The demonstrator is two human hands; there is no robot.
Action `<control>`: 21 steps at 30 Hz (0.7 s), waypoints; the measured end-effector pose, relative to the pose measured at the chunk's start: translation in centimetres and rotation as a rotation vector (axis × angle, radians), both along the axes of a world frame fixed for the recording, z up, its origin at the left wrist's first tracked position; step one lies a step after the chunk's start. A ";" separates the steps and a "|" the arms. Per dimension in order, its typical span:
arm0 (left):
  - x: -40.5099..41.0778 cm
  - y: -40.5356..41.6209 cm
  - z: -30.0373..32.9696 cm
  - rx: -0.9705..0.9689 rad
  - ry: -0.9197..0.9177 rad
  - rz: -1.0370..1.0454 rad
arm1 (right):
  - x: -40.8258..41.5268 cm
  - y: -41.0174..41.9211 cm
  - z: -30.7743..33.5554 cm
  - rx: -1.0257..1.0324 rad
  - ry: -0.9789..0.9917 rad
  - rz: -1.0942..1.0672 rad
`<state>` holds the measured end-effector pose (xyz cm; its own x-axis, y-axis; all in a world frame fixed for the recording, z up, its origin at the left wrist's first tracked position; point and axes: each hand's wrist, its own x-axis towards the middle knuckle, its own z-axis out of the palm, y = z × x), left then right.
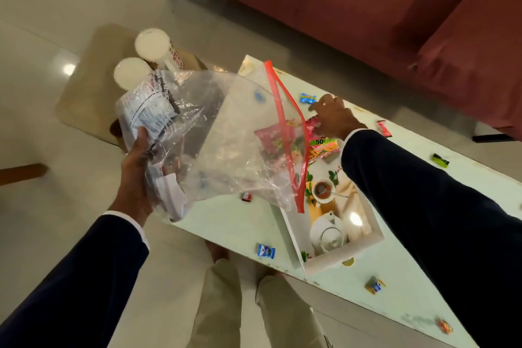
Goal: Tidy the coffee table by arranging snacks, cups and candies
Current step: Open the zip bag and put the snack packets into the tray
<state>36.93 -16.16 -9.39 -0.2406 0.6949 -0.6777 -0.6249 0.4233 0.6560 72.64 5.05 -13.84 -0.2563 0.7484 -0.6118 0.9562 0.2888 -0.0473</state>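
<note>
Head view: left hand (135, 167) gripping clear red-zipped plastic bag (226, 133) above pale coffee table (409, 285); right hand (333, 116) reaching, perhaps pinching, pink snack packet (312, 124). Barely begun: small wrapped candies (265, 251) lying scattered, white tray (339, 258) nearby.

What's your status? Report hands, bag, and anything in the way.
Left hand grips clear zip bag, mouth open. Right hand on pink snack packet at tray end. Candies loose on table; nothing blocking.
</note>
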 end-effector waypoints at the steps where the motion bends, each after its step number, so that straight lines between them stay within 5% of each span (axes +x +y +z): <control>1: 0.1 -0.1 -0.3 0.010 -0.017 -0.004 | 0.2 -0.3 0.0 0.061 0.033 -0.081; 6: 1.1 0.0 -0.2 0.048 -0.143 -0.085 | 1.7 -3.4 4.0 0.234 0.506 -0.657; 11: 3.6 0.1 0.9 -0.019 -0.179 -0.183 | 2.9 -10.2 9.9 -0.493 1.161 -1.023; 14: 5.1 0.2 1.5 -0.052 -0.117 -0.221 | 4.6 -13.2 11.1 -0.799 1.375 -1.030; 18: 7.3 0.0 1.9 -0.077 -0.139 -0.403 | 4.7 -14.7 10.9 -1.110 1.483 -0.773; 21: 9.7 -0.2 2.4 -0.070 -0.107 -0.545 | 1.9 -16.5 9.1 -0.969 1.441 -0.713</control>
